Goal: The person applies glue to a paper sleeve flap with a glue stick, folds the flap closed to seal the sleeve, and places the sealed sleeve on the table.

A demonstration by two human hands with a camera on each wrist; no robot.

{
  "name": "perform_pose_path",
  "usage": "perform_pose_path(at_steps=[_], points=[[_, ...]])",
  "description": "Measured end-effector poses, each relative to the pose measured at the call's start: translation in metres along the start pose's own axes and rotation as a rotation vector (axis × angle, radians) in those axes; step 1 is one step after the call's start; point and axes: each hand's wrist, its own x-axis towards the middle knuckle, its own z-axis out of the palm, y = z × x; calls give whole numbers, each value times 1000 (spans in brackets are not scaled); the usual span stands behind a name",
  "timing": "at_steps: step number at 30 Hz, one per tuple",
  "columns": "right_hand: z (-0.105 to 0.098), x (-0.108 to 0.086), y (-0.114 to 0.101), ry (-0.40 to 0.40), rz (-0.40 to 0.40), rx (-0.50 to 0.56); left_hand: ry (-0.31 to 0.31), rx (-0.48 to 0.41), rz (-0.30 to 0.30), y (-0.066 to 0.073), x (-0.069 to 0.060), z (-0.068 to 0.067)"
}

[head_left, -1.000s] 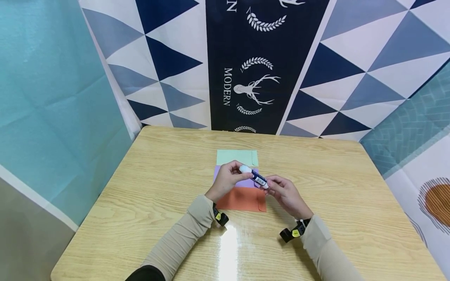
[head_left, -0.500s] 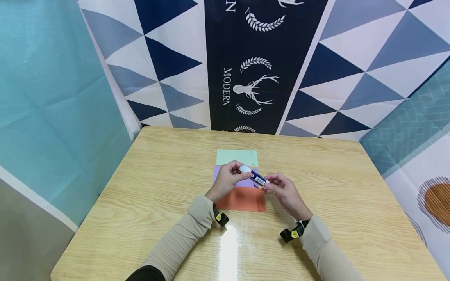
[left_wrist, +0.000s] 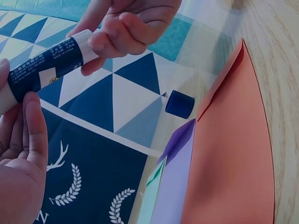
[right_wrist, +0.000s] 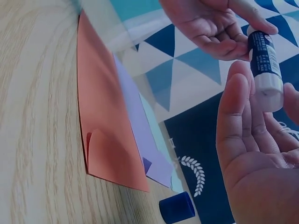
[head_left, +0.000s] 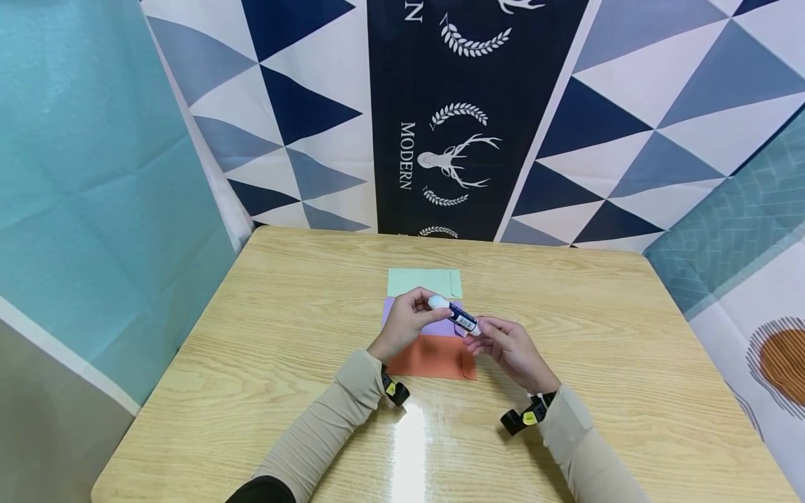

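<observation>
A navy-and-white glue stick is held aslant above the envelopes. My left hand grips its upper part between thumb and fingers. At the lower white end, the thumb and fingertips of my right hand pinch the base. Three envelopes lie in a stack of rows under the hands: orange nearest, purple in the middle, mint green farthest. Beside their flap ends, a dark blue cap lies on the table in both wrist views; the head view does not show it.
The wooden table extends around the envelopes on all sides. Patterned cloth hangs behind its far edge, with a teal sheet at the left. Each wrist wears a small black camera.
My right fingers have shifted around the glue stick's base, drawing back and then closing on it again. The left hand and the envelopes have stayed in place.
</observation>
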Motion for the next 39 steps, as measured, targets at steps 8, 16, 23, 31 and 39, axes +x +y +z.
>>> perform_pose_path(at_steps=[8, 16, 23, 31, 39], points=[[4, -1, 1, 126, -55, -12, -1, 31, -8, -1, -2, 1], [8, 0, 4, 149, -74, -91, -6, 28, 12, -1, -3, 4], [3, 0, 3, 9, -26, -7, 22, -12, 17, 1, -2, 1], [4, -1, 1, -25, 38, 61, 32, -25, 18, 1, -4, 0], [5, 0, 1, 53, -27, 104, 33, 2, 50, 2, -5, 1]])
